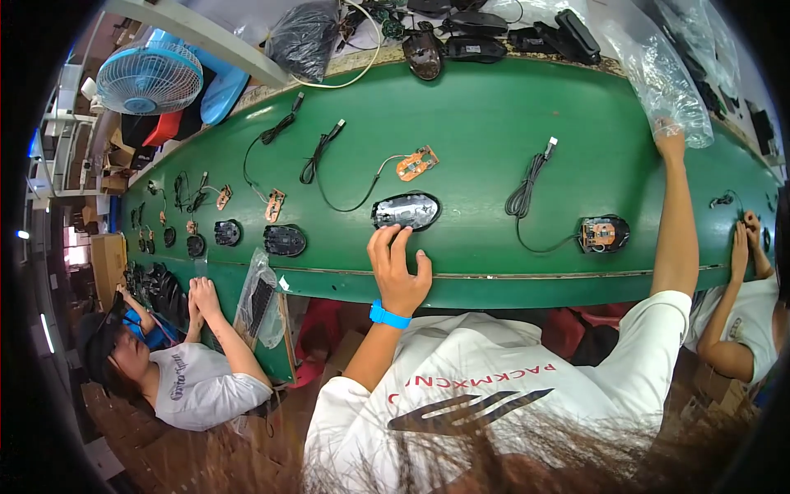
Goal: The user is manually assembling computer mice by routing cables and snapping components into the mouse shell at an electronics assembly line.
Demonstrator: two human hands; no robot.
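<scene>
In front of me a black mouse base shell point(406, 210) lies on the green bench. My left hand point(399, 265), with a blue band at its wrist, touches the near edge of this shell with its fingertips; the thumb stands apart and nothing is gripped. Just beyond the shell rests a brown circuit board point(417, 163), joined to a black cable point(317, 156). Far to the right, my right hand point(670, 136) reaches into the mouth of a clear plastic bag point(658, 70). Plastic and glare blur its fingers, so their grip does not show.
On the bench point(469, 107) to the right sits a mouse base with its board point(603, 235) and coiled cable point(524, 193). More shells point(285, 240) and boards line the left. A blue fan point(150, 78) stands far left. Co-workers' hands point(203, 298) rest at both sides.
</scene>
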